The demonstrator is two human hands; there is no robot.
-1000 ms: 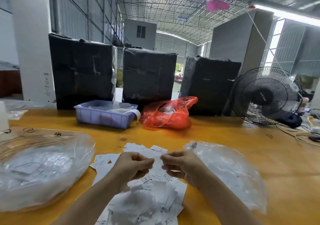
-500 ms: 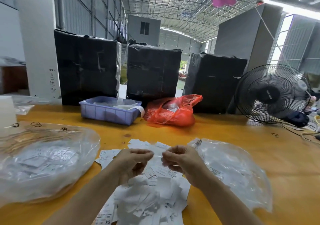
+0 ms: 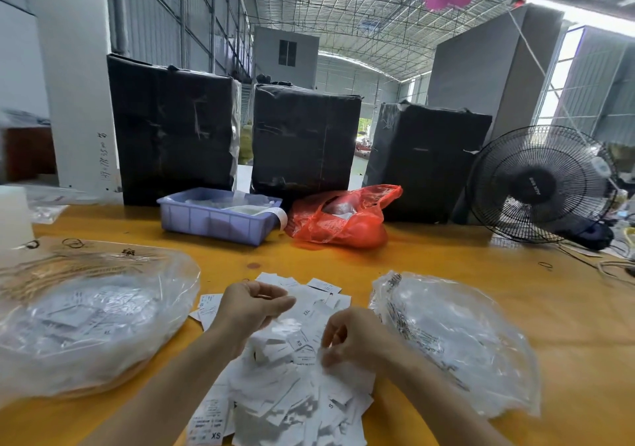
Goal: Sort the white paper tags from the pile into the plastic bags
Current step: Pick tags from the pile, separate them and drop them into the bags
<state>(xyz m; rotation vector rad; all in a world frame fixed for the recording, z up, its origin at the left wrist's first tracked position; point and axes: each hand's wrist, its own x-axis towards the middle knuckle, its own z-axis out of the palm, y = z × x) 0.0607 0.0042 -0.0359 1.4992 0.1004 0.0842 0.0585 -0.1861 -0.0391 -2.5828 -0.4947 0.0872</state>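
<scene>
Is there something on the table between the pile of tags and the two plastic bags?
Nothing visible: the left bag and right bag lie right beside the pile, bare table only.

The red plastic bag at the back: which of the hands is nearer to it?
Left. The left hand is raised over the pile's far end, closer to the red bag; the right hand sits lower, nearer the person.

Three black-wrapped boxes [image 3: 302,140] behind a blue tray [image 3: 220,219], red bag [image 3: 343,219] (crumpled), black fan [image 3: 539,184] at right.
</scene>
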